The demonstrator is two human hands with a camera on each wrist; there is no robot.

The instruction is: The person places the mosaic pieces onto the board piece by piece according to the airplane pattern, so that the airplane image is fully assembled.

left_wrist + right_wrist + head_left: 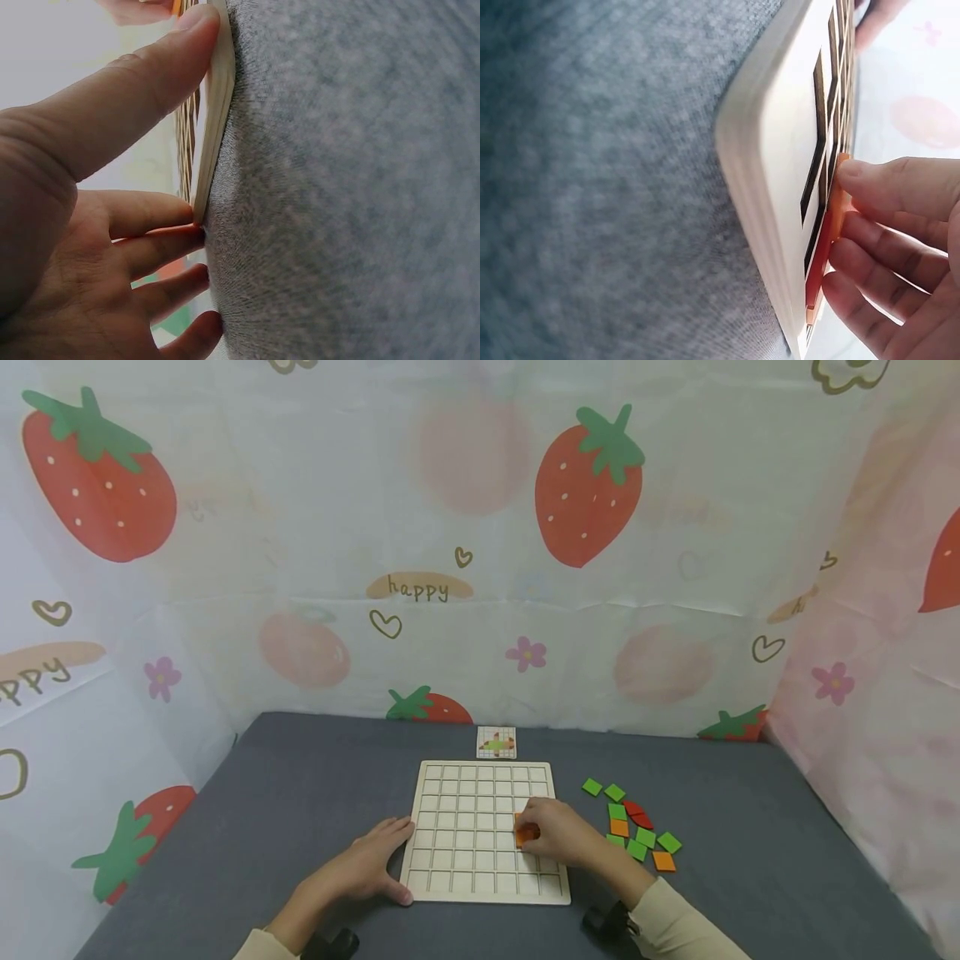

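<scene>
A pale wooden grid board (453,841) lies flat on the grey tabletop. My left hand (375,858) rests against its left side, thumb at the near left corner and fingertips along the edge. In the left wrist view, those fingers (157,214) are fairly straight. Over the right part of the grid, my right hand (558,833) pinches an orange tile (841,199) between thumb and fingers, low against the board. Beside it on the board, a red piece (821,262) shows under the fingertips. The head view has that red piece hidden behind the hand.
Right of the board lie several loose green tiles (646,837), two orange tiles (663,861) and red leaf-shaped pieces (640,815). A small pattern card (497,743) sits beyond the far edge. Printed cloth (465,652) walls in the back and sides.
</scene>
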